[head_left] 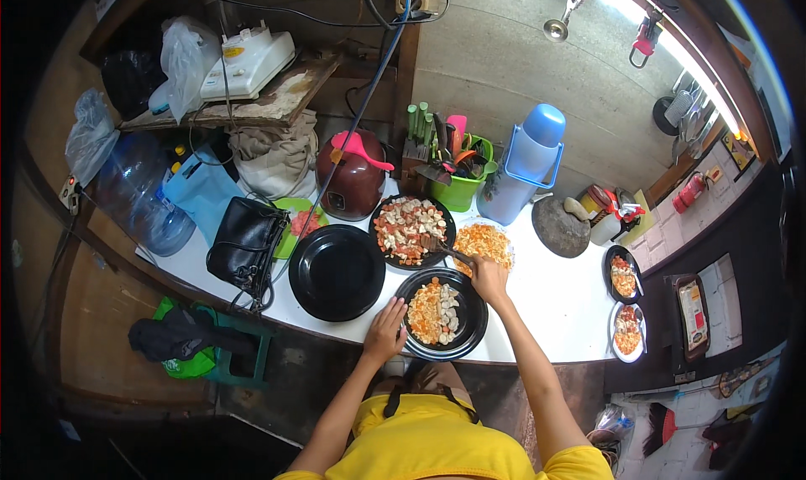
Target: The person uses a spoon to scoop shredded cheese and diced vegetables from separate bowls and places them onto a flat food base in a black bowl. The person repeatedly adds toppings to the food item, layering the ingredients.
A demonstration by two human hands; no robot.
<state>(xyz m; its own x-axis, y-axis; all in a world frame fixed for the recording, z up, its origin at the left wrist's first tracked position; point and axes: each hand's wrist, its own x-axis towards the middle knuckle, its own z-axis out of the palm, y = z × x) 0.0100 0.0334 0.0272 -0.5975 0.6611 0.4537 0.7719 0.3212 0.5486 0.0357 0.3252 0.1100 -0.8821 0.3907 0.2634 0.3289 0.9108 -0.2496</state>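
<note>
The near black plate (476,319) sits at the near edge of the white table (546,312), round and glossy. Its food (426,314) presents crumbly orange-yellow grains toward 9 o'clock and pale, lumpy pieces toward 3 o'clock. The left hand (386,329) meets the rim near 9 o'clock; whether it grips cannot be determined. The right hand (489,279) is closed around a dark utensil (457,254), angled toward chopped red-and-white pieces (410,221) at 11 o'clock.
</note>
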